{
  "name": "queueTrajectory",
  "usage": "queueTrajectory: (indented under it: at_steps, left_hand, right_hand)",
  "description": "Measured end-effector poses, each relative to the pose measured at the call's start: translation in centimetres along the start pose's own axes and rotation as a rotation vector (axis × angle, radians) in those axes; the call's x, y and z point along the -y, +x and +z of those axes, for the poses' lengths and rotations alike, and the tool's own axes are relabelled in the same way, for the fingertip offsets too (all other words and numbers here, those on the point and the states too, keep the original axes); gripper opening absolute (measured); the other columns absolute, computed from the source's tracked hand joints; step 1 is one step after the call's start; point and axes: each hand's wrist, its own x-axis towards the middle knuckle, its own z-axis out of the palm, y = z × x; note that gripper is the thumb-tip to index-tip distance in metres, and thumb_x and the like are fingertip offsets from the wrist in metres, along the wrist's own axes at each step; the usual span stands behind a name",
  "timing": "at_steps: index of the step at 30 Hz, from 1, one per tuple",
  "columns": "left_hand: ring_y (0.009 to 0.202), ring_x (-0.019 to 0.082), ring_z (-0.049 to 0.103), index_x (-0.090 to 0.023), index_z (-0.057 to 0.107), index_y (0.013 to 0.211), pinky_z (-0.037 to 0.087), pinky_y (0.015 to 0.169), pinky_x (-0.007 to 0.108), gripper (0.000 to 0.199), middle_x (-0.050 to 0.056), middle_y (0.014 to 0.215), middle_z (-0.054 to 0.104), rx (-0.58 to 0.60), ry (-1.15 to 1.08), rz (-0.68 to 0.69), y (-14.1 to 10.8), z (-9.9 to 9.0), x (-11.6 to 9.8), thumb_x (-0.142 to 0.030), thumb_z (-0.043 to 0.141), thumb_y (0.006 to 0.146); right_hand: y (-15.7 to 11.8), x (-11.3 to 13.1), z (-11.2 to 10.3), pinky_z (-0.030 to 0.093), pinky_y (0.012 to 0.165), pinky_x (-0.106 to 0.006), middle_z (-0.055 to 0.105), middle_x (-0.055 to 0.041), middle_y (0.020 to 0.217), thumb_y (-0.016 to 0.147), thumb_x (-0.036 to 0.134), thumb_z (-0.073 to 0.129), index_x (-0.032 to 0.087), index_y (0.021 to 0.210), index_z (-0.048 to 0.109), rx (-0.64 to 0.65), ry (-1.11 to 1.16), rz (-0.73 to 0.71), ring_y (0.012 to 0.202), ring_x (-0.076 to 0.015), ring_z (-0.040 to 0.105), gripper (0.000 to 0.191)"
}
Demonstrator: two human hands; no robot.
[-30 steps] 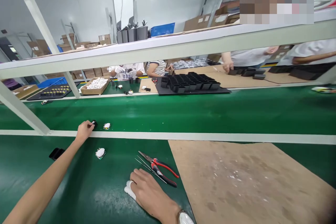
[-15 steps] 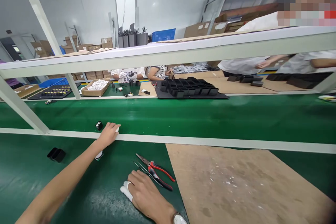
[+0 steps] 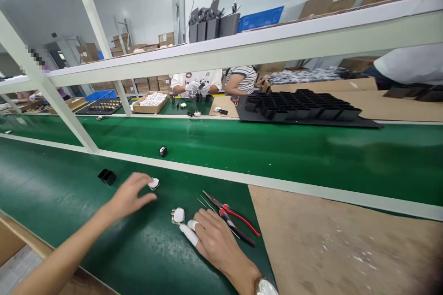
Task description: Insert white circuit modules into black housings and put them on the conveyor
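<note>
My left hand (image 3: pixel 133 196) is open, thumb and fingers apart, its fingertips at a small circuit board with a rounded white top (image 3: pixel 154 183). Whether they touch it I cannot tell. A second white-topped circuit board (image 3: pixel 178 215) lies on the green table just beyond my right thumb. My right hand (image 3: pixel 216 242) rests on the table, thumb stretched out, with white finger covers on the thumb and index finger. Beside its fingers lie red-and-black long-nose pliers (image 3: pixel 228 216) and thin metal tweezers (image 3: pixel 206 203), partly hidden by the hand.
Left of my left hand stands a black double-barrelled housing (image 3: pixel 107 176). A small black part (image 3: pixel 163 150) is on the green belt (image 3: pixel 221 147) beyond the white rail (image 3: pixel 207 173). Cardboard (image 3: pixel 339 239) covers the right side. Co-workers sit across, near black trays (image 3: pixel 304 106).
The view has turned left. My left hand has drawn back from the rail to the nearer circuit board. A white-topped circuit board now lies by my right thumb, where none lay before.
</note>
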Motion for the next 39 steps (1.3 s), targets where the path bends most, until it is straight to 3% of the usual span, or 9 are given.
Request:
queueTrajectory:
  at_steps: [3, 5, 9, 13, 19, 24, 29, 34, 39]
  left_hand:
    - [0.119, 0.042, 0.064, -0.024, 0.079, 0.111, 0.050, 0.107, 0.059, 0.035, 0.017, 0.122, 0.073, -0.170, 0.274, -0.111, -1.4, -4.6, 5.7, -0.051, 0.072, 0.091]
    - [0.123, 0.044, 0.060, -0.021, 0.079, 0.108, 0.049, 0.106, 0.062, 0.040, 0.019, 0.126, 0.069, -0.170, 0.421, -0.168, -2.8, -6.4, 9.2, -0.056, 0.067, 0.092]
    - [0.131, 0.048, 0.054, -0.019, 0.078, 0.107, 0.047, 0.107, 0.066, 0.048, 0.023, 0.134, 0.064, -0.144, 0.538, -0.203, -5.6, -6.8, 13.3, -0.061, 0.058, 0.094]
    - [0.133, 0.046, 0.053, -0.019, 0.077, 0.104, 0.046, 0.109, 0.064, 0.044, 0.023, 0.136, 0.064, -0.182, 0.516, -0.186, -5.8, -5.7, 14.1, -0.057, 0.056, 0.095]
    - [0.112, 0.041, 0.067, -0.020, 0.073, 0.079, 0.052, 0.102, 0.060, 0.037, 0.019, 0.112, 0.075, -0.221, 0.418, -0.168, -3.4, -5.3, 11.9, -0.048, 0.055, 0.094]
    - [0.108, 0.025, 0.072, -0.022, 0.071, 0.094, 0.058, 0.096, 0.038, 0.018, 0.009, 0.122, 0.074, -0.114, 0.098, 0.008, -2.0, -2.4, 3.8, -0.037, 0.062, 0.100]
    - [0.109, 0.023, 0.072, -0.022, 0.066, 0.103, 0.058, 0.097, 0.038, 0.008, 0.008, 0.116, 0.075, 0.088, -0.087, 0.141, -0.6, 3.3, -2.4, -0.028, 0.061, 0.102]
    - [0.080, 0.022, 0.070, -0.022, 0.059, 0.134, 0.062, 0.076, 0.039, 0.065, 0.007, 0.113, 0.072, 0.172, -0.116, -0.020, 0.1, 6.0, -2.0, -0.057, 0.083, 0.085]
    - [0.121, 0.030, 0.066, -0.028, 0.047, 0.153, 0.059, 0.100, 0.046, 0.093, 0.013, 0.141, 0.062, 0.206, -0.290, -0.012, -0.8, 5.9, -0.4, -0.056, 0.091, 0.076]
  right_hand:
    - [0.6, 0.5, -0.3, 0.049, 0.078, -0.040, 0.065, -0.0070, 0.092, 0.105, 0.027, 0.062, 0.018, 0.101, 0.066, 0.022, -0.002, 0.081, 0.085, -0.0247, 0.060, 0.011]
    - [1.0, 0.8, -0.2, 0.053, 0.085, -0.043, 0.068, -0.0110, 0.108, 0.103, 0.031, 0.067, 0.015, 0.123, 0.063, 0.054, 0.013, 0.125, 0.096, -0.0278, 0.063, 0.026]
    - [1.5, 1.3, 0.7, 0.056, 0.094, -0.046, 0.065, -0.0145, 0.127, 0.100, 0.026, 0.070, 0.016, 0.135, 0.057, 0.127, 0.066, 0.151, 0.109, -0.0304, 0.063, 0.038]
    - [1.6, 1.5, 1.2, 0.056, 0.092, -0.047, 0.066, -0.0141, 0.125, 0.101, 0.019, 0.065, 0.016, 0.138, 0.054, 0.205, 0.098, 0.171, 0.111, -0.0300, 0.061, 0.038]
    - [1.6, 1.5, 1.3, 0.054, 0.091, -0.045, 0.066, -0.0107, 0.118, 0.100, 0.017, 0.067, 0.018, 0.132, 0.057, 0.203, 0.192, 0.245, 0.106, -0.0276, 0.060, 0.034]
    - [1.6, 1.5, 1.4, 0.056, 0.089, -0.047, 0.065, -0.0104, 0.113, 0.092, 0.016, 0.073, 0.018, 0.126, 0.060, 0.216, 0.219, 0.294, 0.101, -0.0287, 0.060, 0.037]
    - [1.0, 1.1, 1.3, 0.058, 0.090, -0.049, 0.065, -0.0112, 0.114, 0.091, 0.013, 0.070, 0.018, 0.128, 0.059, 0.175, 0.213, 0.295, 0.102, -0.0298, 0.062, 0.039]
    - [0.5, 0.1, 0.6, 0.059, 0.094, -0.054, 0.066, -0.0141, 0.124, 0.092, 0.017, 0.075, 0.018, 0.143, 0.050, 0.162, 0.161, 0.285, 0.111, -0.0338, 0.064, 0.057]
    - [0.7, -0.2, -0.1, 0.060, 0.091, -0.053, 0.068, -0.0125, 0.120, 0.092, 0.014, 0.074, 0.018, 0.143, 0.051, 0.178, 0.148, 0.245, 0.112, -0.0337, 0.064, 0.056]
